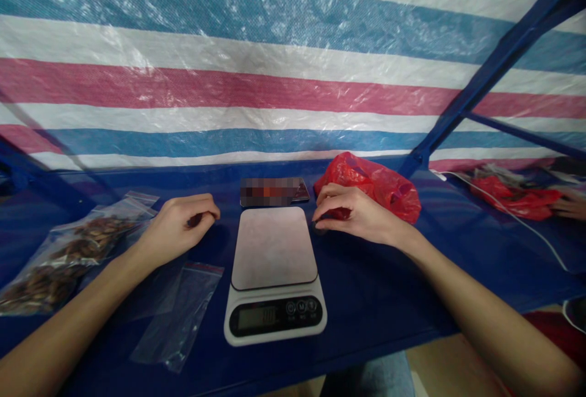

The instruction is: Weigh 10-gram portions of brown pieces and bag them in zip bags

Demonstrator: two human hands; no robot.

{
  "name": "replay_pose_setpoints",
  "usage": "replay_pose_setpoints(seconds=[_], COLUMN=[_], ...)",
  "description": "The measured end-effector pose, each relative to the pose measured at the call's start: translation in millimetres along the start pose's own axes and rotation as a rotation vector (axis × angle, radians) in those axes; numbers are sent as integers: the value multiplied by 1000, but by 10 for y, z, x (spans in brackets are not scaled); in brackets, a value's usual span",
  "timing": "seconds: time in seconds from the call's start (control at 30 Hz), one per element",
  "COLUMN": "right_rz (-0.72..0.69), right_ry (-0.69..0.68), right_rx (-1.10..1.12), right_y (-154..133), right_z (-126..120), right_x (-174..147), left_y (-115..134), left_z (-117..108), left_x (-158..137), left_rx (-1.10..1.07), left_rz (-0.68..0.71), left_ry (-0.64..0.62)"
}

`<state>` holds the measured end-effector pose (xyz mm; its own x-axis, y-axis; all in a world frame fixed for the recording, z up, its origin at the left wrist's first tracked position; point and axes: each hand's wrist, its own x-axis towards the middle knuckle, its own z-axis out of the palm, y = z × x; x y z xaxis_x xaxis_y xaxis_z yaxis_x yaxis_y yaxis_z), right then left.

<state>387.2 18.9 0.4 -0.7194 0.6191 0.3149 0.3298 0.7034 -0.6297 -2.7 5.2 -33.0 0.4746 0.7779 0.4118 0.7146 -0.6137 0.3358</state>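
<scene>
A white kitchen scale [274,250] stands between my hands; its plate is bare, and the display digits are blurred. My left hand [185,226] hovers left of the scale, fingers curled in a loose fist and thumb near the index finger; nothing shows in it. At the scale's right edge, my right hand [350,211] is closed, with a small dark thing [319,228] at its fingertips, too blurred to name. Just behind this hand lies a crumpled red plastic bag [379,186]. Clear zip bags [183,311] lie flat near my left forearm.
Zip bags of brown dried pieces [91,238] lie at the left. Behind the scale is a phone [300,189], partly pixelated. A blue metal post [462,94] rises at the right. Beyond it are a white cable [517,211], another red bag [515,198] and another person's hand [570,201].
</scene>
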Motion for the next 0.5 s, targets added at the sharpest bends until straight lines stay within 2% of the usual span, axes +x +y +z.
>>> replay_pose_setpoints(seconds=[0.5], right_rz=[40], right_ry=[-29], right_rx=[-1], right_y=[-6], right_z=[-38], right_x=[-12], left_y=[20], left_z=[-4], left_x=[14], left_rx=[-7], left_rz=[-27], left_ry=[-28])
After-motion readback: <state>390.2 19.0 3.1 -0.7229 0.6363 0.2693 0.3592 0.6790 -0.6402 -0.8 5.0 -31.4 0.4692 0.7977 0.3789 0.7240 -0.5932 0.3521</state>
